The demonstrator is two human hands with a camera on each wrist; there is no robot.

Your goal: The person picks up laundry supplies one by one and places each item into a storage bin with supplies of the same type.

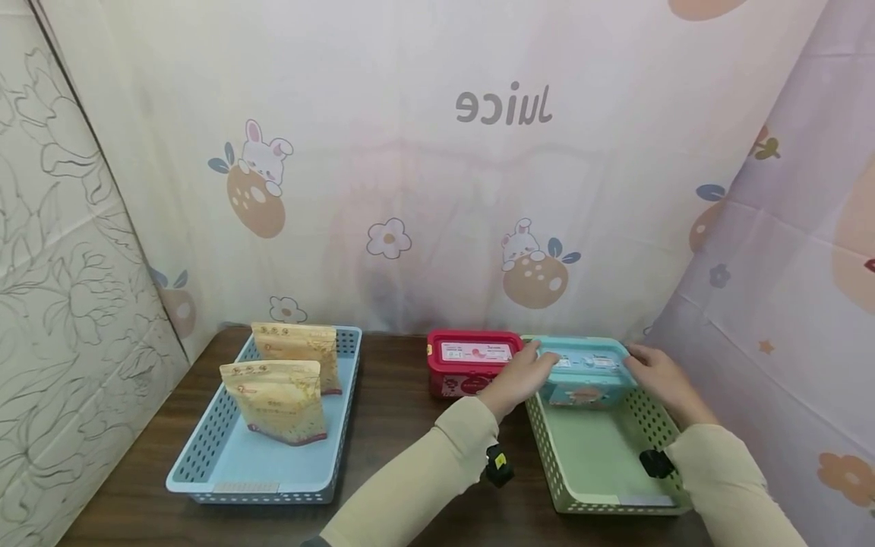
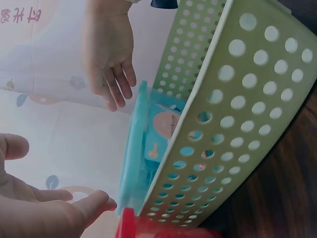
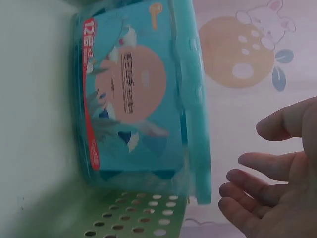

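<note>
A teal lidded plastic box [image 1: 586,363] sits at the far end of the green perforated basket [image 1: 595,448]. My left hand [image 1: 522,377] is over the box's left end, between it and a red lidded box [image 1: 472,353]. At the right end of the teal lid is my right hand [image 1: 666,381]. In the left wrist view the left hand [image 2: 49,203] has its fingers extended, apart from the lid. The right wrist view shows the right hand [image 3: 277,178] beside the lid with a gap between, fingers loosely spread and holding nothing.
To the left, a blue perforated basket [image 1: 263,475] holds two upright yellow pouches [image 1: 280,403], [image 1: 307,346]. Both baskets and the red box stand on a dark wooden table [image 1: 390,425]. Printed curtains [image 1: 410,175] hang close behind and at the sides.
</note>
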